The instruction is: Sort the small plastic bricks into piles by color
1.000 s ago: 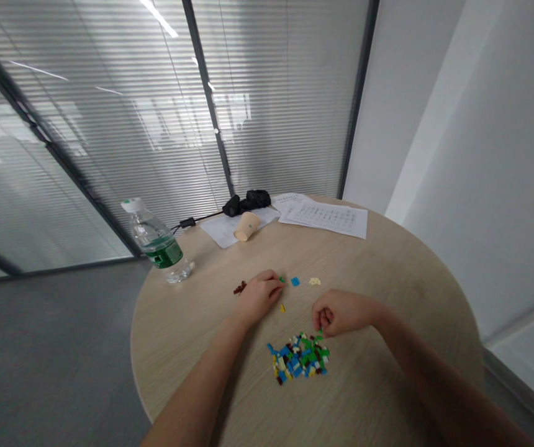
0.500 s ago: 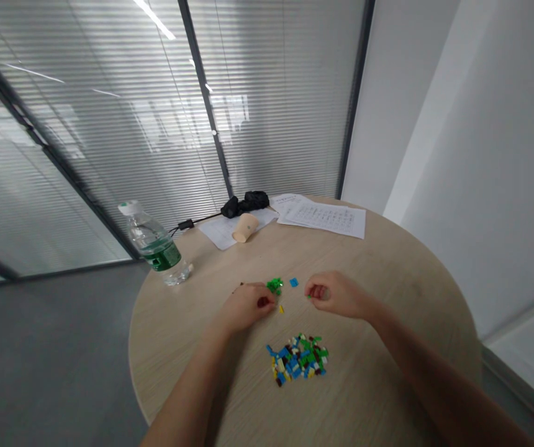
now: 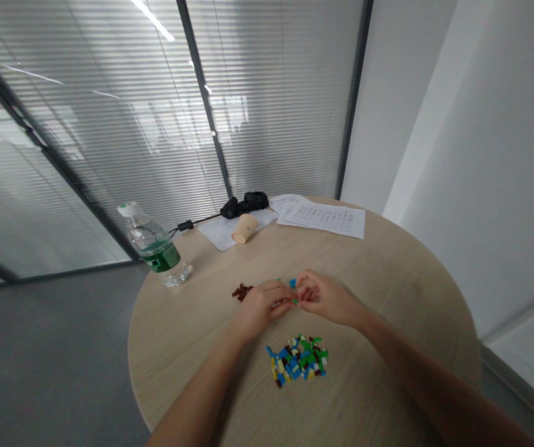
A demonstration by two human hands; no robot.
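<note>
Head camera looks down on a round, light wooden table [image 3: 388, 292]. The two bare hands meet over its middle, just beyond a heap of small bricks. The right hand [image 3: 323, 297] comes in from the near right, with its thumb and forefinger pinched shut on a small green piece [image 3: 294, 301]. The left hand [image 3: 261, 303] comes in from the near left with its fingers curled. Its fingertips press against the same green piece, so the two hands touch there. Whether the left hand truly grasps the piece or hides something in its palm cannot be told. The green piece sits just above the tabletop, between the two sets of fingertips.

A small blue piece [image 3: 292, 283] lies on the table just beyond the joined fingertips. A small cluster of brown pieces [image 3: 241, 290] lies just left of the left hand. The mixed heap of blue, green, yellow and brown bricks [image 3: 298, 364] lies nearer, between the forearms and apart from both hands.

Further off to the left, a plastic water bottle [image 3: 153, 245] with a green label stands close to the table's edge. At the far side a paper cup [image 3: 244, 228] lies tipped over on a sheet. Printed papers [image 3: 325, 217] lie to its right, and a black bundle [image 3: 246, 202] lies behind it.
</note>
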